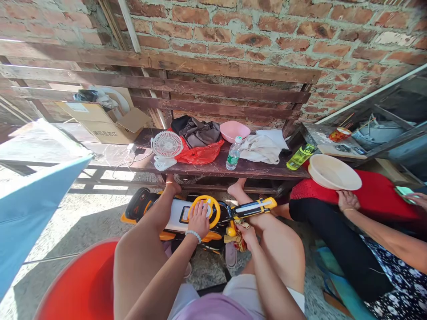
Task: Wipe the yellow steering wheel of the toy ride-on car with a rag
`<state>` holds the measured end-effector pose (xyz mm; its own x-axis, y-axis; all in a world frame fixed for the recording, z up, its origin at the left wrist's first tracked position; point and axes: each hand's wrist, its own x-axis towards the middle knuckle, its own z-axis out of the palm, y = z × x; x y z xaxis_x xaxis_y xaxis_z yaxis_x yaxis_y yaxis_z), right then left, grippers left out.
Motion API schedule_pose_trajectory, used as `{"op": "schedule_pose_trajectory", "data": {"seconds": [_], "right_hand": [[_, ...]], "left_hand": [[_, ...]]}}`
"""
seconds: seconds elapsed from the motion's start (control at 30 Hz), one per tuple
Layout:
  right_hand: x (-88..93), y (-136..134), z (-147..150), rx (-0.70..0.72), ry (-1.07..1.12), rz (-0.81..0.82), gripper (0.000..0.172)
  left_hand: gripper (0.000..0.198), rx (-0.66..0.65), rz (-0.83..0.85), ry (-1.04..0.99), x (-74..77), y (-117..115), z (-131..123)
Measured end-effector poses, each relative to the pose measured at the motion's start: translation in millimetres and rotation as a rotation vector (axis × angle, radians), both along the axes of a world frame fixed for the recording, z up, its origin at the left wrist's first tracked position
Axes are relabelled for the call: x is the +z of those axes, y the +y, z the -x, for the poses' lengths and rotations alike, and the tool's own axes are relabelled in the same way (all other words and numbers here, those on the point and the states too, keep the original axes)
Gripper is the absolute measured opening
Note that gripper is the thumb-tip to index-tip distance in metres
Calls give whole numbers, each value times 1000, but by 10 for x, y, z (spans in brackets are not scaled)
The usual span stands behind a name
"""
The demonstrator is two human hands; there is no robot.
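A yellow and black ride-on toy digger [175,215] stands between my legs, below the bench. My left hand [199,222] lies across its yellow steering wheel [215,209], fingers stretched out over the hub. A crumpled cloth [239,243] with a yellow and red pattern is bunched in my right hand [247,235]. It touches the toy beside a yellow ball-shaped part [231,231], just below the digger arm [255,207]. My right fingers are partly hidden by the cloth.
On the wooden bench [200,170] are a white fan [167,144], a water bottle [234,154], a pink basin [234,131] and a cardboard box [100,124]. At right sits another person, one hand [348,201] by a cream basin [334,172]. A red round object [80,284] is at lower left.
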<state>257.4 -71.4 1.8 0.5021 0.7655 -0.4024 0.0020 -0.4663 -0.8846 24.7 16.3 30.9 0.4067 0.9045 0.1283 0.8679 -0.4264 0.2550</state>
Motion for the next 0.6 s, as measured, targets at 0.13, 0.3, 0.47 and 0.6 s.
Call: {"op": "schedule_pose_trajectory", "data": {"seconds": [0.13, 0.3, 0.47, 0.6], "right_hand": [[40, -14, 27, -134, 389, -30, 50], [45, -58, 115, 1, 577, 108, 47], [10, -178, 468, -56, 585, -42, 66], [36, -232, 756, -166, 611, -160, 72]], "left_hand": [[65, 6, 3, 3, 28, -7, -11], [65, 13, 3, 12, 24, -11, -17], [65, 14, 4, 7, 19, -13, -23], [66, 14, 12, 5, 15, -11, -19]]}}
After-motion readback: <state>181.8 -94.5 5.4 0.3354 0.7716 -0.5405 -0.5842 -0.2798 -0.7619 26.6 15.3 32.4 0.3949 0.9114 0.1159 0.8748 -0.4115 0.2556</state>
